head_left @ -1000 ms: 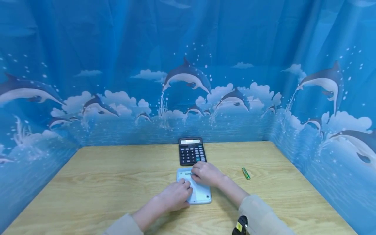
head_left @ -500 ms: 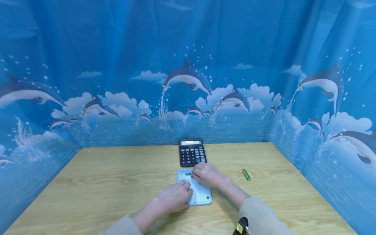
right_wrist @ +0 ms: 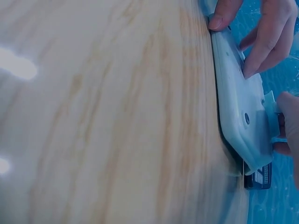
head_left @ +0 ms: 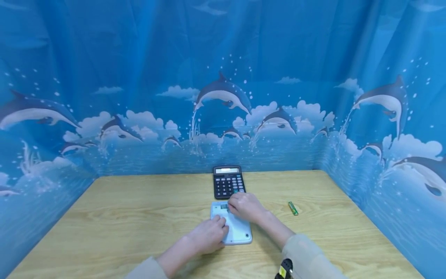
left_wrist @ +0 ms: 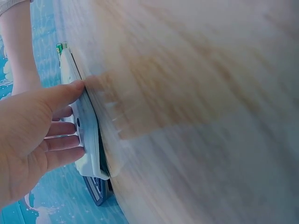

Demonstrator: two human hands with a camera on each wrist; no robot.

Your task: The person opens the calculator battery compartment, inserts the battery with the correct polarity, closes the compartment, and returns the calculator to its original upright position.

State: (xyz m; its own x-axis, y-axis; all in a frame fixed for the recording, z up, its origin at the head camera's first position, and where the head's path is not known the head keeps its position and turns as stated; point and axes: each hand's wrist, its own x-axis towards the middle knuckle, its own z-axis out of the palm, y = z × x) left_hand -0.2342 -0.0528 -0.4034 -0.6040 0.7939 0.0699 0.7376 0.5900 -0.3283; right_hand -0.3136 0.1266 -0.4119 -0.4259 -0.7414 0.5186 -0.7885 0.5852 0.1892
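Pale-blue device is gripped on the table, near the black calculator, by the left hand, while a small pale-blue piece is pinched by the right hand.

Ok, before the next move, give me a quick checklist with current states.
1. Left hand gripping the pale device: ok, thumb at its edge.
2. Right hand holding the pale cover: ok, pinched.
3. Contents of the opening: cannot tell, too small to make out.
4. Green battery clear of both hands: ok, lying off to the right.
5. Room beyond the device: not ok, black calculator close to its far edge.
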